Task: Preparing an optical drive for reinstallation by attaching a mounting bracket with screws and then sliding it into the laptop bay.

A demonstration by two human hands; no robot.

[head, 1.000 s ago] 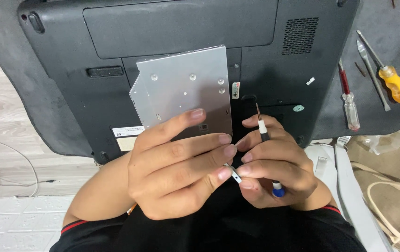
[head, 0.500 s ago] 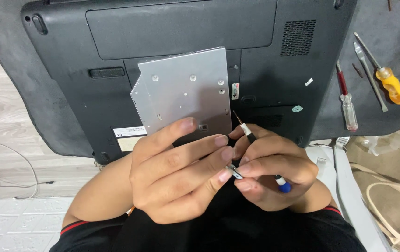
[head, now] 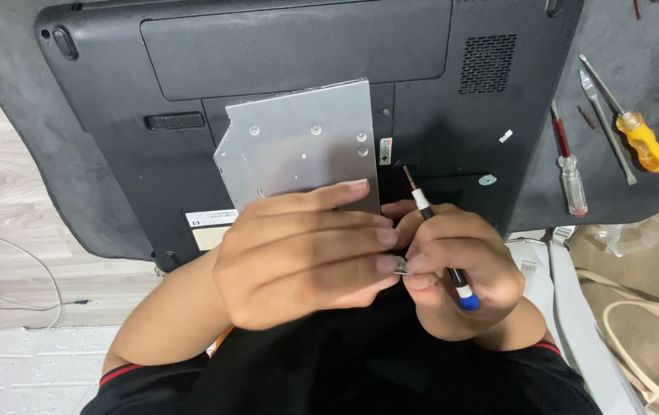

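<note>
Left hand (head: 306, 257) grips 1 drive (head: 302, 150), right hand (head: 456, 265) pinches 1 screwdriver (head: 433, 223); 2 more screwdrivers (head: 568, 165) nearby.

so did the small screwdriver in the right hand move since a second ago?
Yes. The small screwdriver tipped over: its tip now points up toward the laptop, blue cap toward the person.

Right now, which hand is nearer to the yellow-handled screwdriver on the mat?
Right. The right hand lies down-left of the yellow-handled screwdriver; the left hand is farther left, gripping the silver drive.
</note>
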